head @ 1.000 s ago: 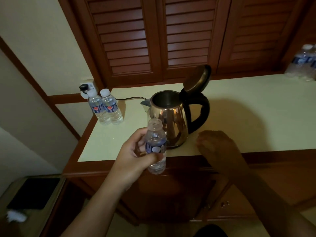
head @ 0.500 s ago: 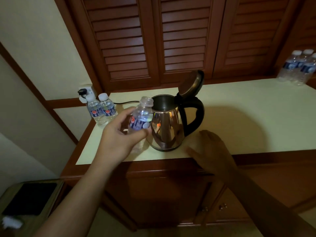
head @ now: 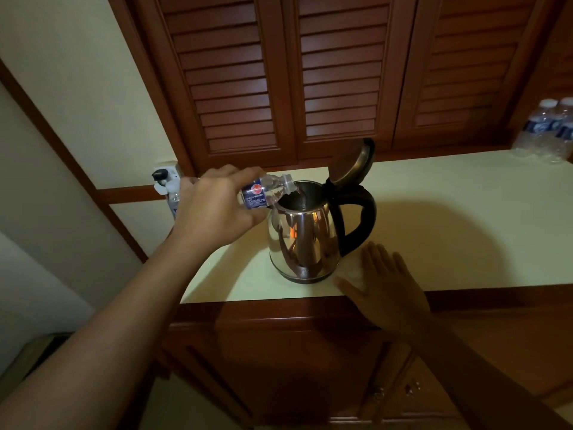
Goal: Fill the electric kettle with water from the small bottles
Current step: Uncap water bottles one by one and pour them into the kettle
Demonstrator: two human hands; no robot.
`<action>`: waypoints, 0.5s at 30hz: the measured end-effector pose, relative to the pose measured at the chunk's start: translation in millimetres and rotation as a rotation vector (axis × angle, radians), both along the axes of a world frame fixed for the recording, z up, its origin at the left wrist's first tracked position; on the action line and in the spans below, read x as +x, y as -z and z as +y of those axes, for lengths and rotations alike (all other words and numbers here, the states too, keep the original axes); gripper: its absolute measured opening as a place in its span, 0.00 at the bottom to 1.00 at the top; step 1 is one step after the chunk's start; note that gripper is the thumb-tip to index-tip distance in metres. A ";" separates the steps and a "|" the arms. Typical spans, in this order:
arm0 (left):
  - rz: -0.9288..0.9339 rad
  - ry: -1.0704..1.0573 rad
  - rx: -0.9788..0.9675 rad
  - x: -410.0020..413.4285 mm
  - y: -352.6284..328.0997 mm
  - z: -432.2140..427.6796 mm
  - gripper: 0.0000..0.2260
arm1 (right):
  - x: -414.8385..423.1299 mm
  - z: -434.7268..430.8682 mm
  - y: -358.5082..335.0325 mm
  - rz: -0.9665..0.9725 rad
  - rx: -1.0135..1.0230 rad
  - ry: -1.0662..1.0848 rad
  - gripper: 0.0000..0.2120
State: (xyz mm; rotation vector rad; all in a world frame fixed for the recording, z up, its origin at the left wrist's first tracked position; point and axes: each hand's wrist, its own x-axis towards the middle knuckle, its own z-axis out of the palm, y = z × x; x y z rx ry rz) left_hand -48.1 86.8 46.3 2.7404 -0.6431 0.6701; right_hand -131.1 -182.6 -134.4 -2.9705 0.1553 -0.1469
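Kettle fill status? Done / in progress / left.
Done: kettle lid is flipped open, and the small bottle is uncapped. In hand: left hand tips that bottle with its mouth over the kettle's opening; whether water is flowing can't be seen. Right hand lies flat on the countertop. Left: the bottles at the far right look untouched.

Tipped bottle (head: 266,192) over open kettle (head: 305,240)
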 end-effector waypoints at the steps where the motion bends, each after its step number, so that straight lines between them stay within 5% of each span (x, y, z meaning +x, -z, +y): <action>1: -0.031 -0.006 0.043 2.1 -0.2 -1.0 0.29 | 0.2 0.2 0.9 -0.009 -0.007 -0.003 0.51; 15: -0.250 -0.021 0.288 18.8 -2.7 -13.2 0.27 | -3.7 -2.4 1.8 -0.135 0.101 -0.052 0.36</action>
